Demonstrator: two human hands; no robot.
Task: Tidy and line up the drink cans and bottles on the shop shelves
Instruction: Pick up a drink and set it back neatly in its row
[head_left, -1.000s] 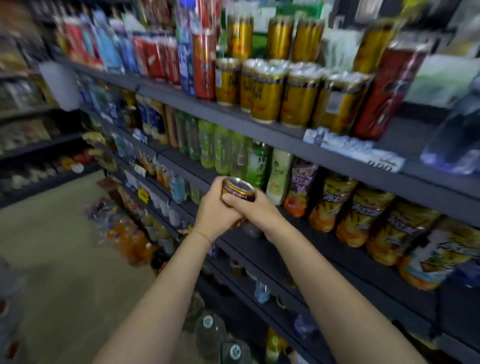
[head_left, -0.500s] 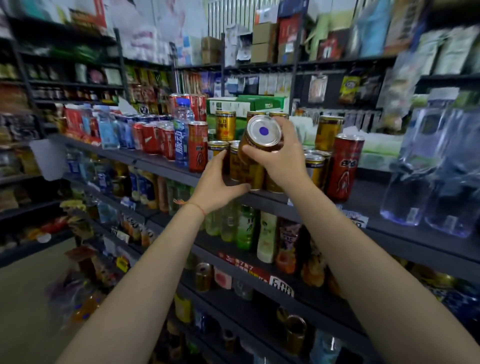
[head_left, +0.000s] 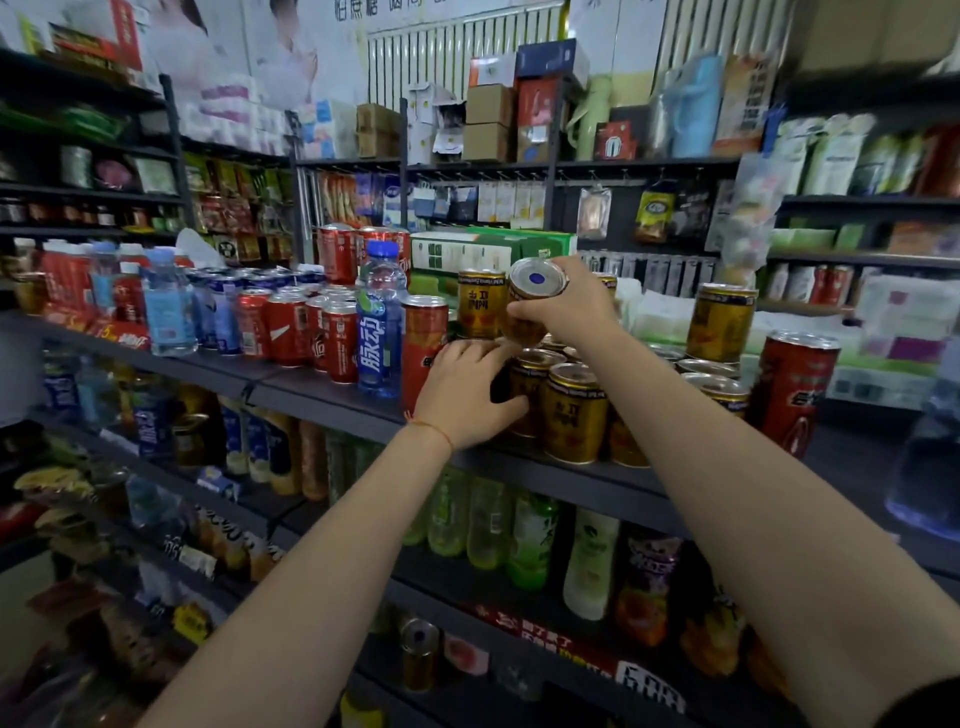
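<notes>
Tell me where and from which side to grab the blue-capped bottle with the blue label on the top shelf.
Grip the blue-capped bottle around its labelled body, coming from the front, the aisle side. It stands upright at the shelf edge with its front face open. Red cans crowd its left and a tall red can its right, so a side approach is blocked; the narrow cap gives less hold.

One head-worn camera looks forward and slightly down, close to the drink shelf (head_left: 332, 400).

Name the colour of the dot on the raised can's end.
Blue, on a silver end; head view.
</notes>
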